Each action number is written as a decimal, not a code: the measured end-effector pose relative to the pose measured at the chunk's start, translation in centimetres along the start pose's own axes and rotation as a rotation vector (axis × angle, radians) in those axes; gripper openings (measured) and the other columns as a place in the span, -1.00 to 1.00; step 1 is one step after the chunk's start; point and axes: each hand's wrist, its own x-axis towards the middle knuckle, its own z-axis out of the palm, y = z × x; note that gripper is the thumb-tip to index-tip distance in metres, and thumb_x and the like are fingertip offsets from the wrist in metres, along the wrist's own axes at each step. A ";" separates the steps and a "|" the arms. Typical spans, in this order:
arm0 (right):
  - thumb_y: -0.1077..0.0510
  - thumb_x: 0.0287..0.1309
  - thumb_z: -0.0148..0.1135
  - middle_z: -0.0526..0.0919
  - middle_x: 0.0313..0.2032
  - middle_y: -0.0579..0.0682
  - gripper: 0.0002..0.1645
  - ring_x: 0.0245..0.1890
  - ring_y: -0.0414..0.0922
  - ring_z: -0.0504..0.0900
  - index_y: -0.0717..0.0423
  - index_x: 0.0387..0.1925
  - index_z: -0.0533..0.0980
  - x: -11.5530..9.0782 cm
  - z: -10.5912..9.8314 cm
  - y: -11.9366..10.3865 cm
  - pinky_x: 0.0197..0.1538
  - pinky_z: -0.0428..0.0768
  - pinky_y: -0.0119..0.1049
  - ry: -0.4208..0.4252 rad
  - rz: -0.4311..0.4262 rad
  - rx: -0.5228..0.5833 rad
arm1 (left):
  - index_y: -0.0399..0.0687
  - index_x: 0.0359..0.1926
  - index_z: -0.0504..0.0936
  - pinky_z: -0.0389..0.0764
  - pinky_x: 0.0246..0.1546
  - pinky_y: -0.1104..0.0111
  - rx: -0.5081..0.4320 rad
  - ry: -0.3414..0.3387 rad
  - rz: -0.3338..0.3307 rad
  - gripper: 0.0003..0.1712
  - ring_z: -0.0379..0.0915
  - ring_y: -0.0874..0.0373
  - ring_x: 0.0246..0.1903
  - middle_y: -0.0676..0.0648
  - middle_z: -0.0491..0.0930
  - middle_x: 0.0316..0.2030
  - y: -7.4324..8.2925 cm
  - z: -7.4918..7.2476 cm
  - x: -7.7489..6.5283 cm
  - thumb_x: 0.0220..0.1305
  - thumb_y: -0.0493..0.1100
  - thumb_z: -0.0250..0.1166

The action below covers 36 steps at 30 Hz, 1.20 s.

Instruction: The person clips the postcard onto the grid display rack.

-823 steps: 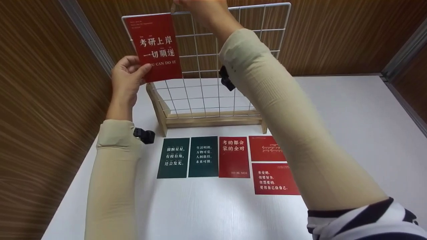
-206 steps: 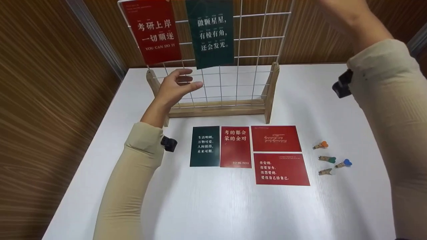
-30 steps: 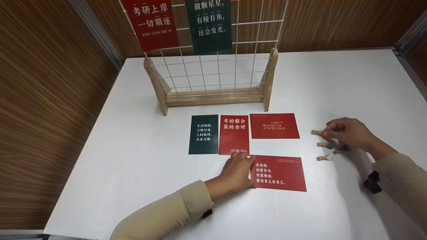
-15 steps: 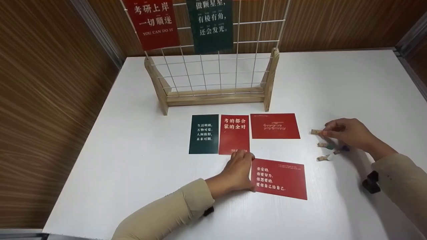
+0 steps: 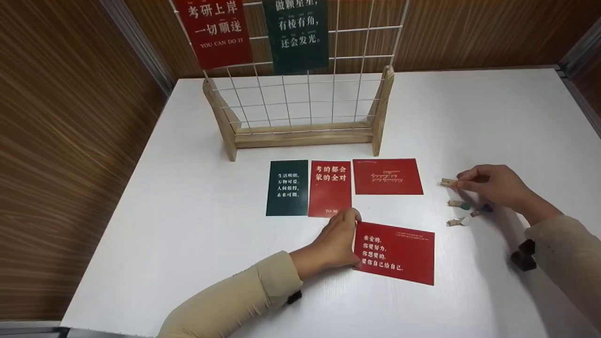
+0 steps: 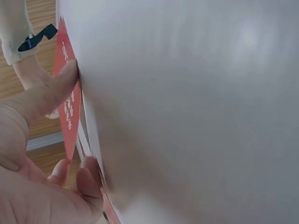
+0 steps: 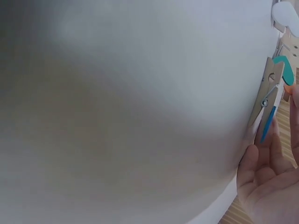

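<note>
My left hand grips the left edge of a red postcard with white lettering, thumb at its lower corner and fingers at its upper one. In the left wrist view the thumb lies across the postcard, which slants up off the table. My right hand pinches a small wooden clothespin with an orange end, at the right of the table. Beside that hand lie clothespins with a green end, a white end and a blue end.
A wire grid rack on a wooden base stands at the back, with a red card and a green card hanging on it. Before it lie a green card, a red card and a sideways red card.
The left hand has drawn the red postcard away from the sideways card, toward the near side, and turned it slightly. The right hand has shifted slightly with the orange-ended clothespin.
</note>
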 end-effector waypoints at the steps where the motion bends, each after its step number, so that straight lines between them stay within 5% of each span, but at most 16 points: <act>1: -0.13 0.14 0.30 0.61 -0.01 0.16 -0.55 -0.27 -0.53 0.45 0.19 -0.22 0.59 0.0 0.0 0.0 -0.32 0.43 -0.47 0.004 -0.001 0.006 | -0.05 0.02 0.20 0.33 0.06 0.37 -0.016 0.001 0.003 -0.06 0.28 0.20 -0.05 0.01 0.35 -0.10 0.0 0.0 0.0 -0.32 -0.19 0.65; 14: 0.00 0.24 0.25 0.69 -0.28 -0.01 -0.59 -0.34 -0.25 0.61 0.29 -0.14 0.47 0.4 -0.4 -0.4 -0.37 0.52 -0.37 -0.026 0.014 0.162 | 0.02 0.10 0.22 0.42 -0.28 0.40 -0.216 -0.009 -0.051 -0.16 0.42 0.31 -0.50 0.12 0.48 -0.54 -0.1 -0.2 0.3 -0.14 -0.36 0.53; 18: 0.08 0.29 0.19 0.66 -0.30 -0.08 -0.64 -0.32 -0.26 0.60 0.34 -0.13 0.43 0.5 -0.6 -0.5 -0.31 0.56 -0.42 -0.007 -0.039 0.237 | -0.06 0.07 0.33 0.42 -0.22 0.40 -0.276 -0.044 -0.092 -0.30 0.44 0.32 -0.48 0.12 0.50 -0.54 -0.1 -0.3 0.5 -0.07 -0.36 0.50; 25: 0.10 0.31 0.16 0.63 -0.23 -0.08 -0.66 -0.23 -0.28 0.57 0.33 -0.09 0.45 0.6 -1.2 -1.0 -0.21 0.57 -0.43 0.046 -0.063 0.293 | -0.18 -0.37 0.61 0.42 -0.38 0.48 -0.340 -0.082 -0.090 -0.80 0.41 0.31 -0.46 0.10 0.53 -0.53 -0.3 -1.4 0.9 0.00 -0.31 0.48; 36: 0.07 0.24 0.25 0.68 -0.27 -0.26 -0.62 -0.28 -0.33 0.63 0.28 -0.05 0.53 1.1 -3.9 -2.2 -0.19 0.53 -0.56 0.179 -0.052 0.314 | -0.23 -0.33 0.66 0.48 -0.32 0.48 -0.495 -0.032 -0.082 -0.90 0.47 0.28 -0.42 0.05 0.58 -0.47 0.2 -4.8 2.6 0.11 -0.31 0.41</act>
